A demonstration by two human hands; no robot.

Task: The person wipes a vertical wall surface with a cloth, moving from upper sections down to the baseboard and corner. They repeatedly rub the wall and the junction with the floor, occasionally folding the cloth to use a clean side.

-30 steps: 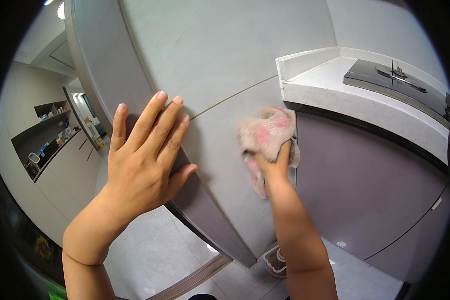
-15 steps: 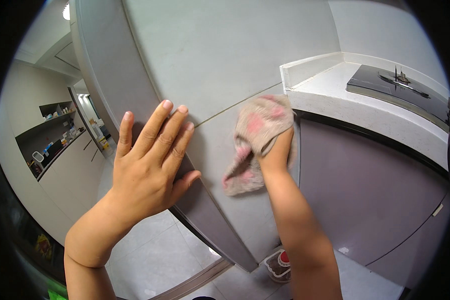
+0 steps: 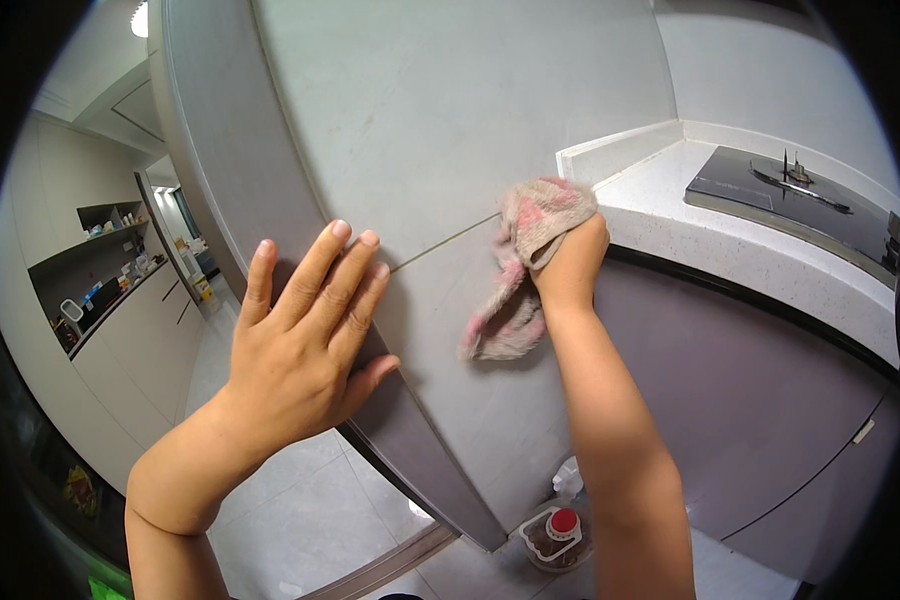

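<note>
My left hand (image 3: 305, 335) lies flat with spread fingers against the grey door frame (image 3: 420, 420). A beige cloth with pink patches (image 3: 545, 215) is bunched in my right hand (image 3: 573, 262), its loose end hanging down to the left. The cloth rests against the grey tiled wall (image 3: 450, 140), close to the corner of the white countertop (image 3: 660, 190). Part of my right hand's fingers is hidden under the cloth.
A black gas stove (image 3: 770, 185) sits on the countertop above mauve cabinet doors (image 3: 730, 390). On the floor below my right forearm stands a clear jug with a red cap (image 3: 562, 522). Through the doorway at left is a cabinet with shelves (image 3: 120, 330).
My right hand has moved the cloth slightly up and to the right along the wall. More of the red-capped jug shows now. My left hand stays at the frame.
</note>
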